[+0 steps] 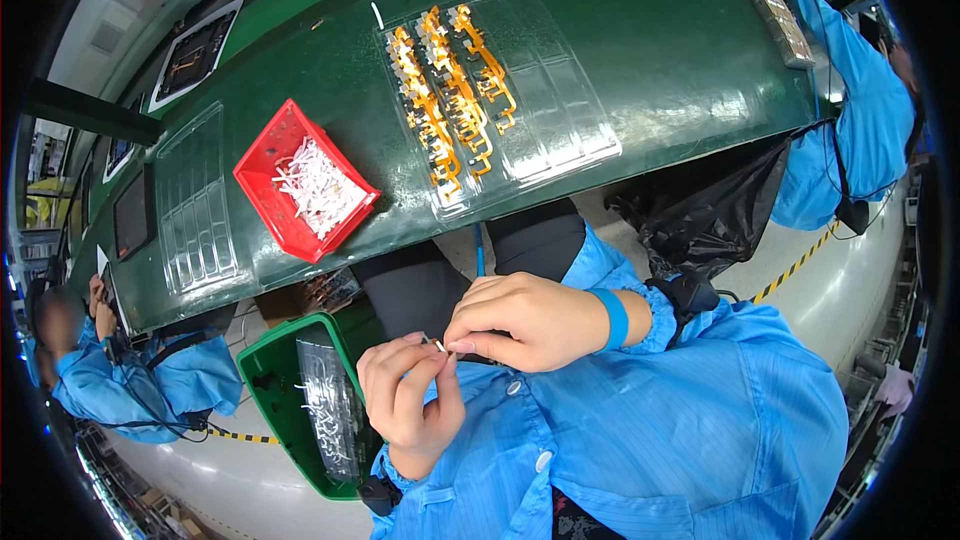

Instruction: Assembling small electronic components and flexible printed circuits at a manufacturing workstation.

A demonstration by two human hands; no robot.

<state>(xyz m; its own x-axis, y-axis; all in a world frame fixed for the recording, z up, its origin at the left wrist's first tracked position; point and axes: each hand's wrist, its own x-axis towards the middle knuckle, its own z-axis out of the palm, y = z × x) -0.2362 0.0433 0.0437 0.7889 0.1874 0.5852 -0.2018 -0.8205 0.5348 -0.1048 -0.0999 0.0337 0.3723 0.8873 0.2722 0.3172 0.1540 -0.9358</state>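
Note:
Close to my body, the fingertips of my left hand [410, 395] and my right hand [530, 320] meet in a pinch. Between them is a small piece with a white end [440, 346]; most of it is hidden by the fingers, so its kind does not show. Beyond the hands, a clear plastic tray [570, 110] lies on the table, with rows of orange flex circuits [435, 90] along its left part. A red bin [268, 202] with many small white strips [318, 190] stands left of that tray.
A green bin [270, 380] holding clear plastic trays [330, 410] is below the green table [690, 70], left of my lap. Another clear tray [200, 210] lies at the table's left. A black bag [700, 210] hangs at right. Co-workers in blue sit on both sides.

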